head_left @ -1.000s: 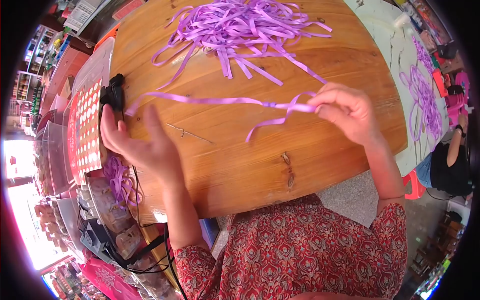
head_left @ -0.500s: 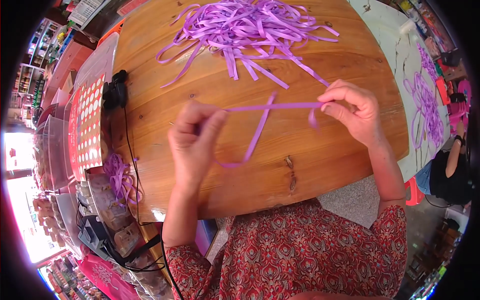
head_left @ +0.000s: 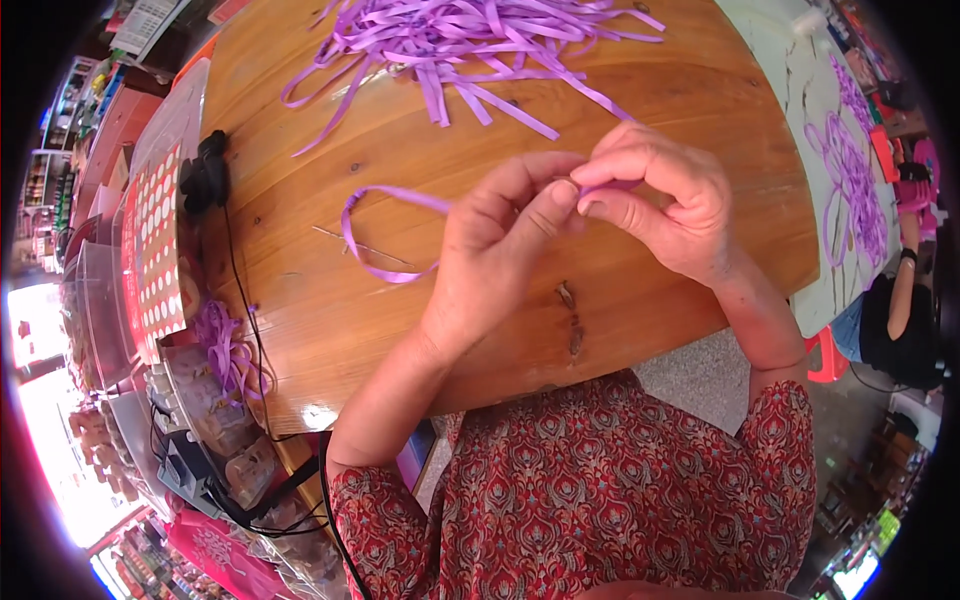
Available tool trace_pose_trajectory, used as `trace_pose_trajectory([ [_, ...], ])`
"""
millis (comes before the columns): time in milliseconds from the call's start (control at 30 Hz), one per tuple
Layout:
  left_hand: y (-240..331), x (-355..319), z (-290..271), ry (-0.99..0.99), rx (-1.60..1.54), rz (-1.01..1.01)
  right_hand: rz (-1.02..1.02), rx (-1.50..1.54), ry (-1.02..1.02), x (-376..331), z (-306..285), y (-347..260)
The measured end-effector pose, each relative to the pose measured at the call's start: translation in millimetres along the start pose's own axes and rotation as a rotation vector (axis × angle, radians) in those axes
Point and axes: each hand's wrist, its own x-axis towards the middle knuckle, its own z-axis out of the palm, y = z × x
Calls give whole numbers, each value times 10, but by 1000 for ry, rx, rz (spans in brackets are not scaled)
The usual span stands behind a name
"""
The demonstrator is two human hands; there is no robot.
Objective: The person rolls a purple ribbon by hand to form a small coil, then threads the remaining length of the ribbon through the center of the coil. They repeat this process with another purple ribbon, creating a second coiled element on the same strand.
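Observation:
Over the middle of the wooden table, my left hand [head_left: 505, 215] and my right hand [head_left: 660, 195] meet, fingertips pinched close together. Both are closed on a narrow purple ribbon [head_left: 400, 195]. Part of it loops out to the left of my left hand and hangs over the tabletop; a bit shows between the right thumb and forefinger, the rest hidden by my fingers. Under the loop lies a thin metal needle-like rod [head_left: 362, 246]. Beyond my hands a big heap of purple ribbons [head_left: 470, 45] is spread on the wooden table [head_left: 420, 370].
A smaller purple ribbon bundle [head_left: 228, 345] hangs at the table's left edge, beside a black cable [head_left: 240, 290] and a dotted red-and-gold box [head_left: 158, 250]. At right, more purple ribbons [head_left: 850, 200] lie on a white marbled table [head_left: 775, 70], near another person's arm [head_left: 905, 285].
My left hand has moved right to meet my right hand, which shifted slightly. The ribbon stretched between them is no longer taut; a loop now hangs left of my left hand.

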Motion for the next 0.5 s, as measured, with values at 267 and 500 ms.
trace_pose_trajectory([
  [267, -134, -67, -63, 140, 344, 96, 245, 204, 52, -203, -117, 90],
  [500, -72, -97, -60, 176, 316, 44, 181, 76, 120, -216, -272, 117],
])
